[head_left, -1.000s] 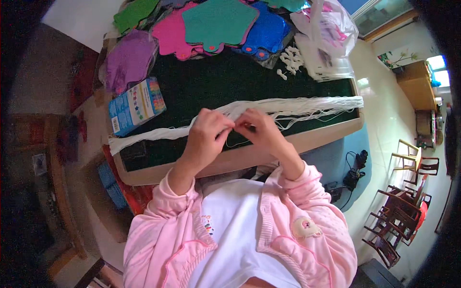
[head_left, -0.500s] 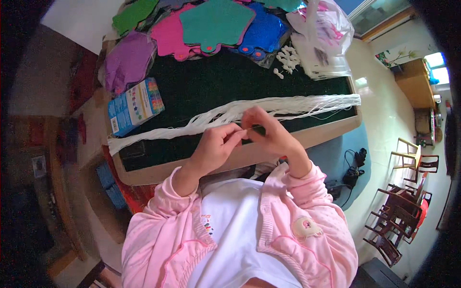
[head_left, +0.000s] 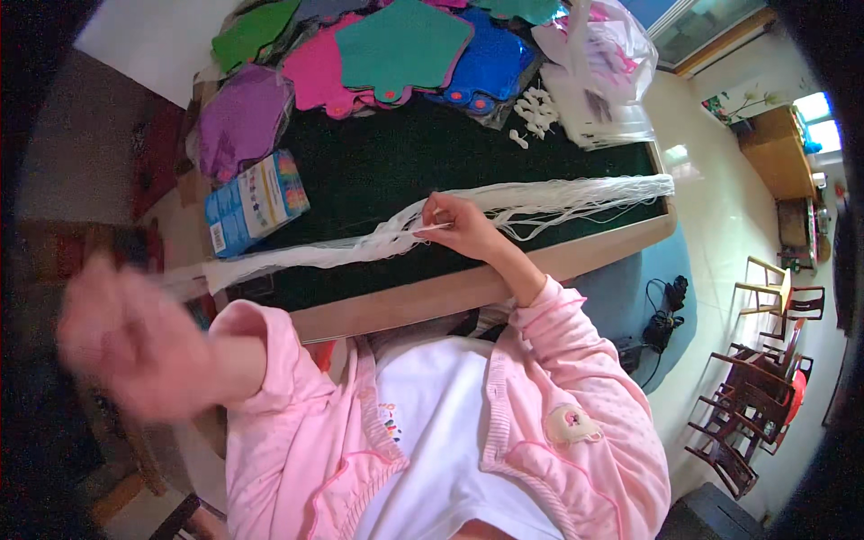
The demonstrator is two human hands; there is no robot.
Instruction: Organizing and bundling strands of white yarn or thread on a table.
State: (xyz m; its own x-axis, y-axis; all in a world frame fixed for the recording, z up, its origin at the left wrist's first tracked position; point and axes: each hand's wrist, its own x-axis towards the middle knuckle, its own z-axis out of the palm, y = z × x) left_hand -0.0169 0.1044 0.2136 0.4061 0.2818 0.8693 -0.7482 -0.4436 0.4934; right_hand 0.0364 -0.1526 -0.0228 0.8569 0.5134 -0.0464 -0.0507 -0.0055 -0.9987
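A long hank of white thread (head_left: 576, 193) stretches across the dark green top of a tan-edged table (head_left: 378, 315). Over the middle of the hank, my right hand (head_left: 466, 232) pinches a strand of white thread between thumb and fingers. My left hand (head_left: 135, 337) is out at the far left, past the table's edge, smeared by motion, so its fingers cannot be read. A faint pale streak runs between it and the hank's left end; whether it holds thread is unclear.
Behind the hank lie a blue-and-white box (head_left: 256, 202), purple (head_left: 243, 121), pink (head_left: 310, 67), teal (head_left: 405, 45) and blue (head_left: 495, 58) flat shaped pieces, small white knotted bits (head_left: 537, 112) and a clear plastic bag (head_left: 612, 72). Black cables (head_left: 664, 315) rest on the blue surface at right.
My hands were together over the hank. The left has swung far out to the left, while the right has shifted slightly left and down onto the hank's middle.
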